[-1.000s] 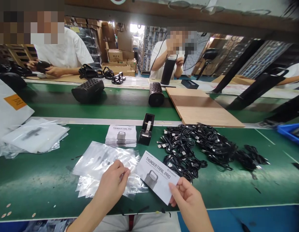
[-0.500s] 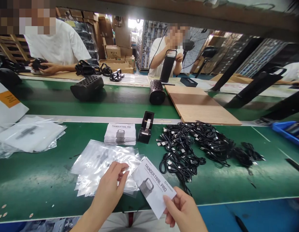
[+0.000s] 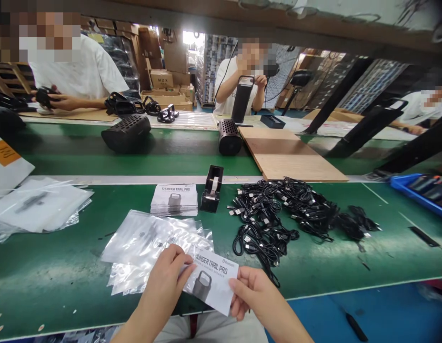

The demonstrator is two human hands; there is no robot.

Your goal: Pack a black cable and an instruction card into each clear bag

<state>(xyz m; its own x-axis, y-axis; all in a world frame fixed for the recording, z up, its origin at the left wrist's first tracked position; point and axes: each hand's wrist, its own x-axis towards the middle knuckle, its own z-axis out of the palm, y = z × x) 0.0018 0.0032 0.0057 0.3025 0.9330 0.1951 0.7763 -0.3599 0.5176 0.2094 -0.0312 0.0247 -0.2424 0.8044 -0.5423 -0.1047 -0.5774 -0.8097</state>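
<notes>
The dispenser [image 3: 211, 188] stands on the green bench [image 3: 74, 271] and serves as reference. The leaflet [image 3: 216, 291], printed THUNDER TRAIL PRO, is on the near side of the dispenser, print upward, its lettering sloping down to the right.

Right hand [image 3: 252, 288]: gripping the leaflet's right end, thumb on the printed face, fingers behind. Left hand [image 3: 167, 274]: thumb and forefinger close together at the leaflet's left end; whether they pinch the leaflet or a bag cannot be told.

Clear bags [image 3: 133, 238] lie fanned nearer than the dispenser and to its left, partly hidden by the left hand. A stack [image 3: 174, 200] of like leaflets is just beside the dispenser, on its left. Black cables [image 3: 306, 209] are heaped to its right. A wooden board [image 3: 296, 152] lies beyond it, to the right. One speaker [image 3: 230, 138] lies beyond it; a second speaker [image 3: 127, 133] lies beyond and to the left. A blue tray [image 3: 414, 196] is well to its right. Beyond it, one co-worker [image 3: 224, 71] is behind an upright speaker [image 3: 242, 102].
</notes>
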